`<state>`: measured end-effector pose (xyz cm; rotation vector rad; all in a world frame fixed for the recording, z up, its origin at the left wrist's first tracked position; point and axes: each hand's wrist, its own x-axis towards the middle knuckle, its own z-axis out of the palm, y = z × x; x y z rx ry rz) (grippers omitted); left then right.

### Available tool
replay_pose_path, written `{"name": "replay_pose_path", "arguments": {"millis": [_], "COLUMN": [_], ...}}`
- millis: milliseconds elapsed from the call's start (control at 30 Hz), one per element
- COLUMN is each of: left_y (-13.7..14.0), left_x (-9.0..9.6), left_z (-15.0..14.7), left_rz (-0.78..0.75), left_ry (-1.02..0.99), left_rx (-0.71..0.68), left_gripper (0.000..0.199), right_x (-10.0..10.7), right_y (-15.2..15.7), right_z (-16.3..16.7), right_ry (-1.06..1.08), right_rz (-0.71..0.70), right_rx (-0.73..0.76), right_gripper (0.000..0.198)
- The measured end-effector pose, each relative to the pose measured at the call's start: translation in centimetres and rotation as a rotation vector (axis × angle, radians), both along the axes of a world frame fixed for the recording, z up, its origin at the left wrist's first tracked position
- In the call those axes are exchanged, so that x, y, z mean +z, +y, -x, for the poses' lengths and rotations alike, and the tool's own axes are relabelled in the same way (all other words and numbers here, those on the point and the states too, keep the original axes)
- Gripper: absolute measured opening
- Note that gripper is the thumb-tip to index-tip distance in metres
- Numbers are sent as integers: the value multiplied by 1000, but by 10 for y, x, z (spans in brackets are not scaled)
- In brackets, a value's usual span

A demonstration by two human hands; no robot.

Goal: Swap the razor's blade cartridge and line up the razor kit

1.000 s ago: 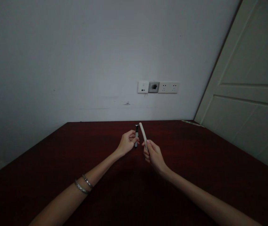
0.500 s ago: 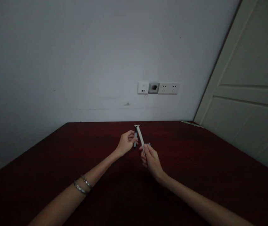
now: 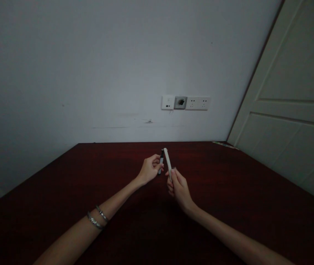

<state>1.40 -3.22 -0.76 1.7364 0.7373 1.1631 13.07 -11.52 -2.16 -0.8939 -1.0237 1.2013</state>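
Over the dark red counter [image 3: 96, 163], two metal bracelets [image 3: 94, 222] circle the left forearm [image 3: 75, 237] at 8 o'clock from the left hand [image 3: 149, 171], whose grip pinches a slim grey-and-black tool [image 3: 161, 160] between thumb and fingers, black end towards 12 o'clock. Just beside it, a pale stick [image 3: 167, 159] slants towards 11 o'clock; whether their far ends touch, I cannot tell. The right hand [image 3: 179, 187] has its grip wrapped round the stick's near end, with wall sockets [image 3: 197, 103] at 12 o'clock and a panelled door [image 3: 286, 73] at 2.
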Motion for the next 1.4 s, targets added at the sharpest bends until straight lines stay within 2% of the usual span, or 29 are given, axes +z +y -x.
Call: {"name": "replay_pose_path", "arguments": {"millis": [500,633,733,833,933,1067,1400], "left_y": [1,3,5,5,4,-1,-2], "left_x": [0,3,7,11,12,12,13], "left_z": [1,2,6,8,6,3,2], "left_rz": [14,-3,24,85,98,92,40], "left_ry": [3,-26,-44,-60,-62,-50,-38], "left_rx": [16,28,-26,-117,-183,-248,-223], "left_gripper": [18,13,14,21,22,20,16], "right_x": [-4,-12,-9,3,11,5,5], "right_y": [-1,-5,-5,1,6,3,6], "right_z": [1,2,-4,-11,-14,-9,-5], "right_ry": [-8,-76,-60,20,59,48,78], "right_rz": [8,36,22,-15,-23,10,-2], "right_rx": [-10,73,65,13,23,51,56], "right_gripper": [40,39,38,37,36,40,39]}}
